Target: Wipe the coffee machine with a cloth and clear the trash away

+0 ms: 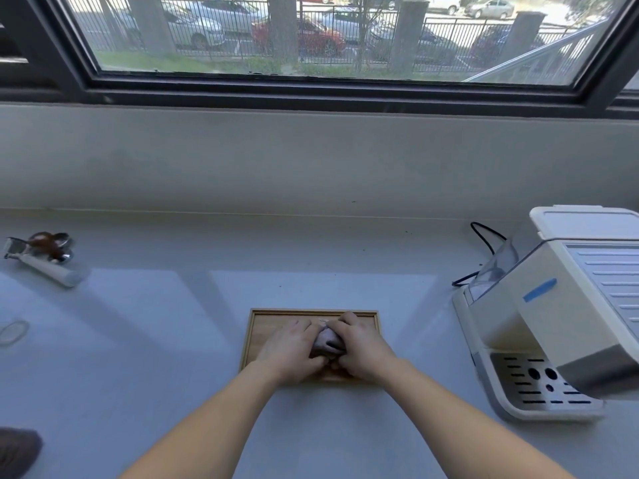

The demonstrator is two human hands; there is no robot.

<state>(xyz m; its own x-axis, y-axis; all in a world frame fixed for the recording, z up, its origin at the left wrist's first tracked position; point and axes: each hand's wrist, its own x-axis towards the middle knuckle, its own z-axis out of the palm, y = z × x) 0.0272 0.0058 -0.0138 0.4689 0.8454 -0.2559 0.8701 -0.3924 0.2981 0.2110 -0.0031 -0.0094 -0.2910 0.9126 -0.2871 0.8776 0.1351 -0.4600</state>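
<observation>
A small greyish-purple cloth (326, 341) lies bunched on a shallow wooden tray (262, 326) in the middle of the grey counter. My left hand (292, 347) and my right hand (358, 347) press in on the cloth from either side, fingers curled around it. Most of the cloth is hidden between them. The white coffee machine (553, 319) stands at the right, with a strip of blue tape on its side and a perforated drip tray (539, 385) at its base.
A portafilter with a white handle (41, 261) lies at the far left beside a brown-stained metal piece. A thin wire loop (14, 331) rests near the left edge. A black cable (484, 240) runs behind the machine. A low wall and window rise behind the counter.
</observation>
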